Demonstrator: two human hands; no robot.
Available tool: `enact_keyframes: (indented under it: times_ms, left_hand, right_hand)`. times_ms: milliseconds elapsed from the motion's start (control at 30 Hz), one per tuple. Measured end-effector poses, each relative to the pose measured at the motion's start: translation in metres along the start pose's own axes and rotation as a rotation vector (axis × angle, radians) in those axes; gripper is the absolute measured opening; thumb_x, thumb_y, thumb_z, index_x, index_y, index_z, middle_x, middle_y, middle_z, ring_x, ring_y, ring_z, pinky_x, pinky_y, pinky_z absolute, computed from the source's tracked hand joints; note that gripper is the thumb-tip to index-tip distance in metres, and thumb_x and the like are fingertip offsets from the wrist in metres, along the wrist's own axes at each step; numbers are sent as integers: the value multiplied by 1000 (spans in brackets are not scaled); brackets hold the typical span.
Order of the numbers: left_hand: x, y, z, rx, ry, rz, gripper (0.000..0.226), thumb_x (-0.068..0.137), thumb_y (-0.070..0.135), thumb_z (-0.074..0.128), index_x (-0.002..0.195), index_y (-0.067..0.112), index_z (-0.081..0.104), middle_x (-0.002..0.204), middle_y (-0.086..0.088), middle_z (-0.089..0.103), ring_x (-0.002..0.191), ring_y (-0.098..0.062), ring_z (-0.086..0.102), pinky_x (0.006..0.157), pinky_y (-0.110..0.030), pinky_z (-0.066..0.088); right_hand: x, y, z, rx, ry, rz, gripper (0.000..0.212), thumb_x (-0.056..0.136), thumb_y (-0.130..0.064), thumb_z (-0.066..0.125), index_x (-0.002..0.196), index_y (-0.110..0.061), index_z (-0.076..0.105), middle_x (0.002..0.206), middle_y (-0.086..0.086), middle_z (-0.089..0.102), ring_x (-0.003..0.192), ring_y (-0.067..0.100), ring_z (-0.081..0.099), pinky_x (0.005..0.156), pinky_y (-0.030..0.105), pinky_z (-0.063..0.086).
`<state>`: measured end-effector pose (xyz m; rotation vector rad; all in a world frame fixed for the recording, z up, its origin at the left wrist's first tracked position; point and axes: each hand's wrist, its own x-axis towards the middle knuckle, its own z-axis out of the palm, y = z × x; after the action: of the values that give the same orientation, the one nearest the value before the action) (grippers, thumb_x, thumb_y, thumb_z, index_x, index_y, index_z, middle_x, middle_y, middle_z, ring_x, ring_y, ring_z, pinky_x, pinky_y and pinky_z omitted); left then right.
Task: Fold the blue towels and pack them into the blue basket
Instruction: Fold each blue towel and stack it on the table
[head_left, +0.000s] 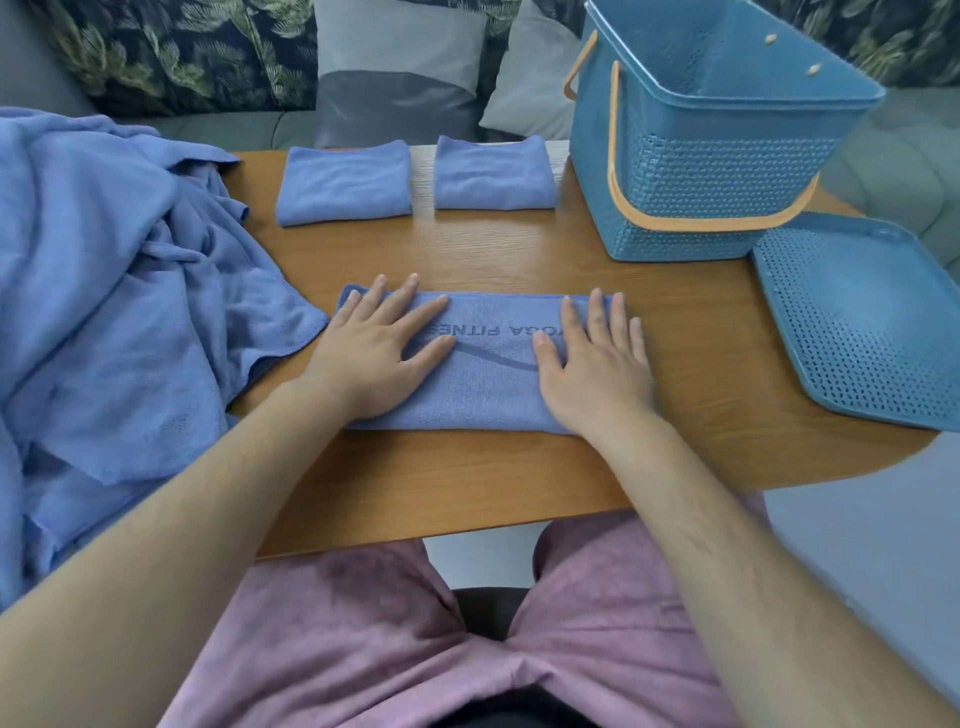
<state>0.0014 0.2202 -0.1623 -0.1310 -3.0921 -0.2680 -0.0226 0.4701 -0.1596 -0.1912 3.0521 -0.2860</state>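
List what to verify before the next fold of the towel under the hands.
1. Left hand flat on the long blue lettered towel: ok.
2. Right hand flat on its other end: ok.
3. Towel lies smooth on the wooden table: ok.
4. Blue perforated plastic basket open, its flat blue perforated lid beside it: ok.
5. Basket floor free: cannot tell, hidden by its wall.
6. Two folded blue towels clear of the fold: ok.

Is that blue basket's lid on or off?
Off. The basket stands open-topped, and its lid lies on the table beside it.
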Motion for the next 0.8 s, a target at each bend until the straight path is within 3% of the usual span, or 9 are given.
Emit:
enact_keyframes:
  times_ms: [67,133,200,300,400,500,600,700,800]
  left_hand:
    - [-2,6,0,16,89,197,56,99,60,24,154,46,31,168,10,11,156,-20,4,125,-49,4]
    - [-3,10,1,-5,74,331,53,100,51,26,151,42,39,166,13,19,155,-16,9,124,-52,8]
    - [-2,10,1,-52,9,291,55,98,53,21,149,44,41,164,16,23,155,-15,12,123,-52,11]
    - [-6,13,4,-59,22,150,61,94,58,15,149,47,40,163,17,25,154,-15,16,123,-50,14]
    - [-14,26,1,-11,60,-72,67,91,63,12,151,47,37,164,9,28,152,-22,24,120,-51,19]
    - [-28,46,-15,174,-61,-237,61,96,68,22,150,45,37,155,1,36,139,-29,34,111,-46,25]
    - [-46,54,-23,142,43,-195,59,93,70,27,140,41,51,143,0,43,130,-28,39,107,-44,26]
    - [-59,47,-5,-17,-5,-80,80,81,76,7,152,48,32,165,8,22,152,-21,17,121,-45,13]
    - [-62,44,11,-95,-3,-68,78,84,74,7,156,48,20,168,13,9,156,-16,3,124,-43,4]
  right_hand:
    - [-7,-14,-2,-7,149,-93,62,105,-45,34,160,-17,25,168,14,14,156,33,-3,126,48,0]
    - [-24,-35,-3,60,339,-237,47,96,-40,54,138,-20,58,150,11,48,144,36,32,116,52,27]
    - [-40,-57,1,108,368,-267,32,90,-47,56,104,-23,71,117,3,62,114,31,50,94,46,40]
    - [-45,-69,4,77,256,-199,37,91,-52,47,102,-25,71,110,-1,64,108,27,54,92,44,38]
    - [-28,-60,-1,37,163,-243,41,97,-44,45,128,-27,65,136,-4,58,131,24,47,116,47,24]
    - [-16,-48,-11,-24,64,-295,48,104,-34,39,151,-25,45,163,-6,31,154,25,16,124,48,0]
    - [-26,-37,-20,62,88,-396,48,104,-31,43,152,-29,43,166,-8,24,157,22,7,125,44,0]
    - [-43,-27,-13,117,-41,-444,51,105,-43,41,155,-36,37,168,-13,17,157,16,1,126,42,2]
    - [-52,-16,1,188,-54,-444,53,105,-49,37,157,-36,34,168,-16,14,156,12,-2,126,43,5]
